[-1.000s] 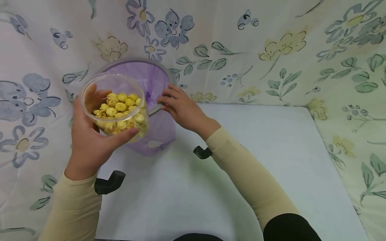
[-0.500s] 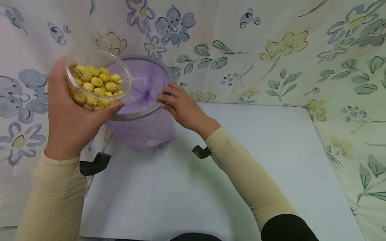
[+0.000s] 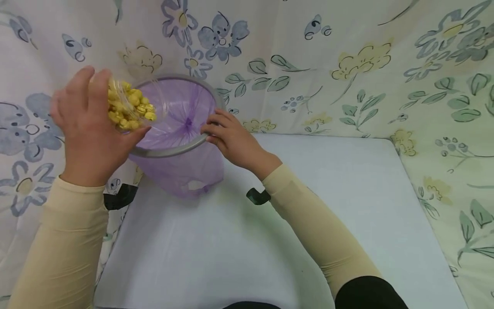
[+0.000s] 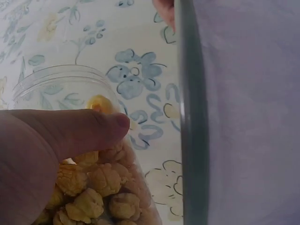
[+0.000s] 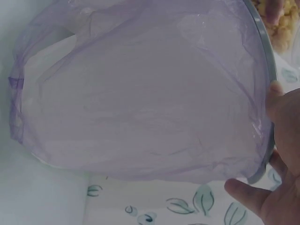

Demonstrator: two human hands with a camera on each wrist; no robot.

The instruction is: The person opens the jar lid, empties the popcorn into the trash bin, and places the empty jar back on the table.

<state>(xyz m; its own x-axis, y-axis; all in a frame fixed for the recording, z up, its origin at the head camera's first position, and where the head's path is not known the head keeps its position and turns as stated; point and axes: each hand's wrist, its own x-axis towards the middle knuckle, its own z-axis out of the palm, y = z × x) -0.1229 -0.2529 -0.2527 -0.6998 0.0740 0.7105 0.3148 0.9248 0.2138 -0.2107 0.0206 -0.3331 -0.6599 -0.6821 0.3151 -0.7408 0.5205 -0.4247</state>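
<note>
A clear plastic jar [image 4: 65, 77] of yellow popcorn [image 3: 136, 105] is gripped by my left hand [image 3: 90, 133], its thumb across the side in the left wrist view. The jar tips to the right, its mouth facing over the trash can, and the popcorn leans toward that mouth. My right hand [image 3: 242, 143] holds the grey rim [image 3: 173, 151] of the trash can at its right side, fingers over the edge. A thin purple bag [image 3: 173, 174] lines the can and hangs down outside; its knot-like gathered centre shows inside. The jar's base is hidden behind my left hand.
The can stands at the back left of a white table [image 3: 328, 206]. Floral cloth [image 3: 308, 86] hangs behind and along the sides. A black wrist mount [image 3: 121, 197] sticks out from the left sleeve, another [image 3: 257, 196] from the right.
My left hand has moved left and up with the jar, then turned it from near upright to tipped toward the trash can. My right hand stays on the rim.
</note>
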